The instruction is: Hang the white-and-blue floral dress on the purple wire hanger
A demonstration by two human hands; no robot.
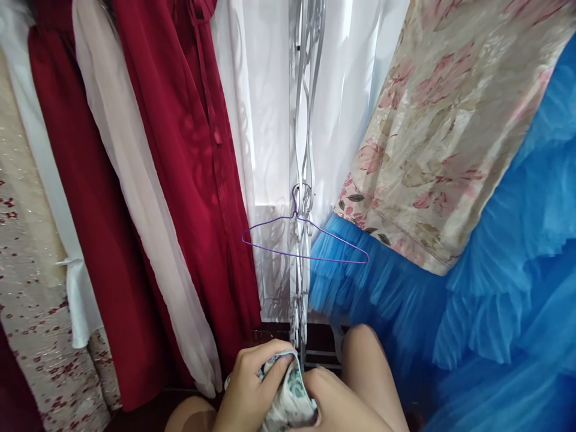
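Low in the head view, both hands are on a bunched piece of white cloth with a green pattern and a light blue edge, a patterned fabric piece (292, 399). My left hand (256, 378) is closed on it, the thumb pressed along the blue edge. On the other side my right hand (330, 396) grips the cloth, though most of its fingers are hidden. Ahead, a thin purple hanger (270, 245) dangles bare from an ornate white metal stand (302, 120). What the whole cloth is cannot be made out.
Dark red dresses (180, 138) and a pale sheer cloth (139, 180) hang at the left, beside a floral sequined dress (40, 336). At the right hang a floral beige dress (418, 138) and blue ruffled tulle (495, 270). Behind the stand is a white curtain (270, 108).
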